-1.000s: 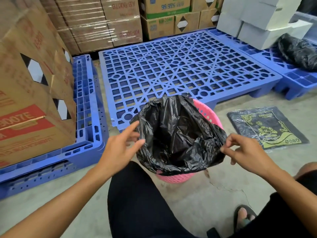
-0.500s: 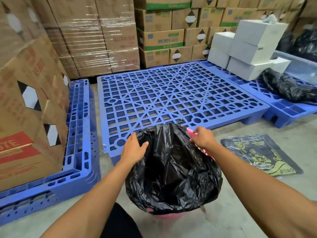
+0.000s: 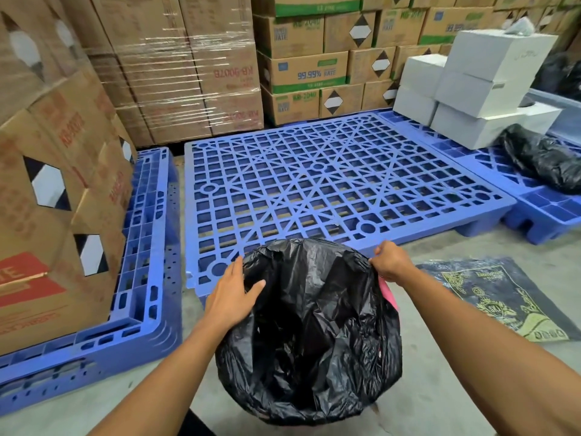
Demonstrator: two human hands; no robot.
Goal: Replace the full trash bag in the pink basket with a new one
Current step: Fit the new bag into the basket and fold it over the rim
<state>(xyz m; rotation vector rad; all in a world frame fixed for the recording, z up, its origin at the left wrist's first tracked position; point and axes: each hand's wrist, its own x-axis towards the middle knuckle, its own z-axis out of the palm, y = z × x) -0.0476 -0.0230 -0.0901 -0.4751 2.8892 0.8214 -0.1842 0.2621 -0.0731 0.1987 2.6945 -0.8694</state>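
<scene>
A black trash bag lines the pink basket on the concrete floor below me. Only a sliver of the pink rim shows on the right side. The bag's mouth is spread wide and folded over the rim. My left hand presses flat on the bag's left edge, thumb inside the opening. My right hand pinches the bag's far right edge at the rim. A tied, full black bag lies on the blue pallet at the far right.
A flat pack of black bags with yellow print lies on the floor to the right. A bare blue pallet sits right behind the basket. Cardboard boxes stand on a pallet at left, white boxes at back right.
My view has risen and shifted forward over the basket. My right hand moved from the near right edge to the far rim, pulling the bag over it, so less pink shows.
</scene>
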